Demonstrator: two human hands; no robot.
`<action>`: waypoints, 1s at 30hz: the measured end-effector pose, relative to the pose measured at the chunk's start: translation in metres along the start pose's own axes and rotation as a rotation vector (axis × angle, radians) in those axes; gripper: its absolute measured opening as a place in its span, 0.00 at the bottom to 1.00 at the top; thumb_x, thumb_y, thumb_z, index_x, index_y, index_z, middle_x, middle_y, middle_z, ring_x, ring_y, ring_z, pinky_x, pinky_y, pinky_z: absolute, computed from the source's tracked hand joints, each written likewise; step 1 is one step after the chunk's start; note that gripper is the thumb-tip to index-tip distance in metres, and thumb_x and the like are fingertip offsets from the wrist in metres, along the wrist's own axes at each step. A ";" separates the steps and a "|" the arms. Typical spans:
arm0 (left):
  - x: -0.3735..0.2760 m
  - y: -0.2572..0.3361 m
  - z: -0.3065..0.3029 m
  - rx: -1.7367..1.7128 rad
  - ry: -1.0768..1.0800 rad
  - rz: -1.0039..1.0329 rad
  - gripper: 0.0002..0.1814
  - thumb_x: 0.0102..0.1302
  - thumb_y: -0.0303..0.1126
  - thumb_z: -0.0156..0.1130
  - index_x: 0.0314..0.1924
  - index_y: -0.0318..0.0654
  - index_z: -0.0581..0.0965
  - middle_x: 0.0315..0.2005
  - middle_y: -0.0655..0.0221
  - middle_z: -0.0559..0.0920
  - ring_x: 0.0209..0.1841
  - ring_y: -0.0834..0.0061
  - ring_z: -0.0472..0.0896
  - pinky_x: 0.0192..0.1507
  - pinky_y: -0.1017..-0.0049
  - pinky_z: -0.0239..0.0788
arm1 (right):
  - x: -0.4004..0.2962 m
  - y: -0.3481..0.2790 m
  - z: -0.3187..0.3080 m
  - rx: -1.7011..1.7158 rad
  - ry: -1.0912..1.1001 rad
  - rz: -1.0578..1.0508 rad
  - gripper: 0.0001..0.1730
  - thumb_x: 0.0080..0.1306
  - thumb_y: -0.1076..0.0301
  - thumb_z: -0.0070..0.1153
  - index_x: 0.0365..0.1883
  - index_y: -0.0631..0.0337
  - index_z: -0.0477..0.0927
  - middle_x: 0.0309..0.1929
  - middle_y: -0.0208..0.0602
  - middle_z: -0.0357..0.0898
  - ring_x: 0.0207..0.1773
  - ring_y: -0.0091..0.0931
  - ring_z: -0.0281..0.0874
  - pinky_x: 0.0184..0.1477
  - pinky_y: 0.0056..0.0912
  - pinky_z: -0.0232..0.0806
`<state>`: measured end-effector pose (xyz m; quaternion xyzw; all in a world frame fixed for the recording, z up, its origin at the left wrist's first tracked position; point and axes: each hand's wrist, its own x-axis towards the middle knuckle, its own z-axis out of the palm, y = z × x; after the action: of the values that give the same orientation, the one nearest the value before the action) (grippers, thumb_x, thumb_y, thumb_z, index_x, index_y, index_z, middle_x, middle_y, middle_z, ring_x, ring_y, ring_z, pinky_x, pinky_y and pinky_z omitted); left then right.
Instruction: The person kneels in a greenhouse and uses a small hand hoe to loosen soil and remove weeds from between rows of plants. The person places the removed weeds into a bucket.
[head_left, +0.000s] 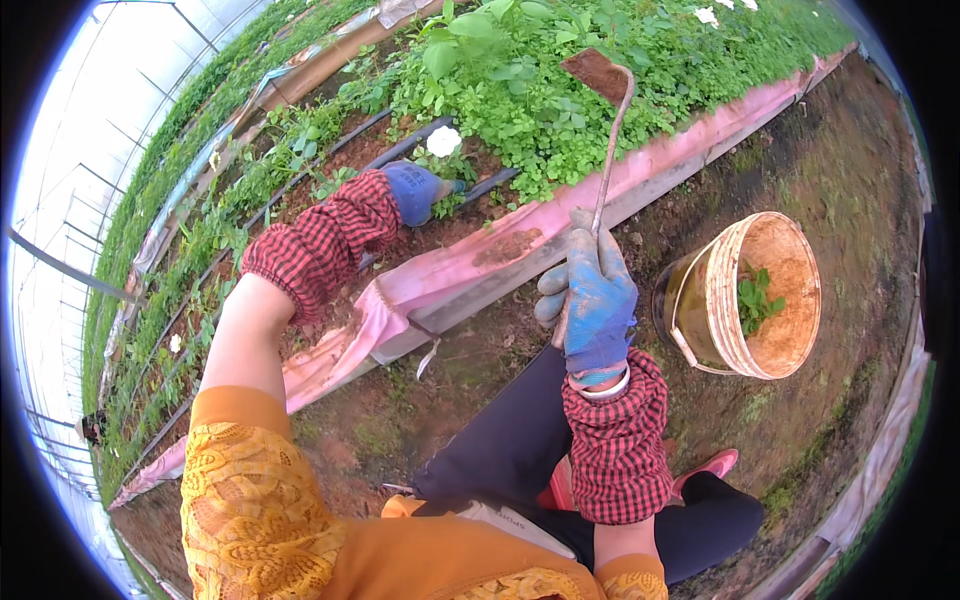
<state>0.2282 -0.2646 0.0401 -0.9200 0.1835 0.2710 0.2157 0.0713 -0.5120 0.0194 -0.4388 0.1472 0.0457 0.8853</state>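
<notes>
My left hand (416, 193), in a blue coated work glove, reaches down into the bed beside a white flower (443, 141). Its fingertips are among small green leaves near a black drip hose (491, 182); whether they grip anything is hidden. My right hand (596, 289), in a muddy blue-grey glove, is closed around the handle of a small hand hoe (613, 139). The hoe's soil-covered blade points up and away, over dense low green plants (517, 112). Red-and-black checked sleeve covers are on both forearms.
A dirty plastic bucket (776, 367) with a wire handle stands on the soil path to the right, green leaves (757, 300) inside. Pink sheeting (420, 281) covers the bed's raised edge. More planted rows and a greenhouse frame lie at left. My bent legs are below.
</notes>
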 end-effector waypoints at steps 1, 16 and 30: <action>0.002 -0.007 0.004 0.060 -0.003 0.012 0.30 0.57 0.31 0.62 0.63 0.52 0.72 0.34 0.54 0.84 0.36 0.57 0.86 0.39 0.59 0.77 | 0.001 -0.001 0.000 0.001 -0.016 0.008 0.23 0.77 0.62 0.49 0.68 0.55 0.70 0.21 0.29 0.72 0.16 0.16 0.65 0.18 0.20 0.62; -0.035 -0.019 0.033 -0.672 0.234 -0.237 0.23 0.59 0.42 0.63 0.51 0.38 0.81 0.36 0.49 0.85 0.42 0.56 0.85 0.46 0.60 0.74 | 0.001 -0.001 0.004 -0.068 -0.040 0.014 0.25 0.77 0.62 0.47 0.69 0.58 0.67 0.22 0.30 0.71 0.18 0.16 0.65 0.20 0.19 0.62; 0.036 -0.039 0.037 -0.616 0.479 -0.569 0.26 0.57 0.41 0.66 0.57 0.44 0.80 0.49 0.53 0.84 0.50 0.55 0.84 0.53 0.63 0.74 | 0.004 0.001 0.003 0.011 -0.005 0.048 0.22 0.77 0.59 0.49 0.66 0.53 0.72 0.19 0.30 0.73 0.14 0.19 0.65 0.16 0.22 0.62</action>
<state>0.2583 -0.2213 0.0028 -0.9913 -0.1199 0.0235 -0.0494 0.0756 -0.5093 0.0184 -0.4300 0.1557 0.0674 0.8867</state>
